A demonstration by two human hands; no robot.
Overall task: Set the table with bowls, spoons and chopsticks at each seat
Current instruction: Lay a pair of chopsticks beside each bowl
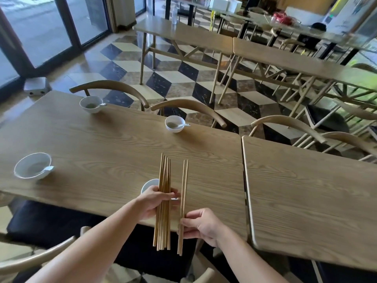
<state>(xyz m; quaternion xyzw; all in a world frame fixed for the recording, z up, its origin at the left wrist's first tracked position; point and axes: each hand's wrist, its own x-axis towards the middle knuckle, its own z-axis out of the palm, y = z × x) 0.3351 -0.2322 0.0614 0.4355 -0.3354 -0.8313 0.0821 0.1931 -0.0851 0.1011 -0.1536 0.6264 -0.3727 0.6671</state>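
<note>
Separating chopsticks: left hand (pixel 150 203) grips the bundle (pixel 163 203), right hand (pixel 201 225) pinches one pair (pixel 183 203). Next, probably lay it beside the near bowl (pixel 149 184).

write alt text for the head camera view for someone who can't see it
Over a wooden table, the left hand holds a bundle of chopsticks while the right hand holds a separate pair. Four white bowls sit on the table, three showing spoons.
</note>
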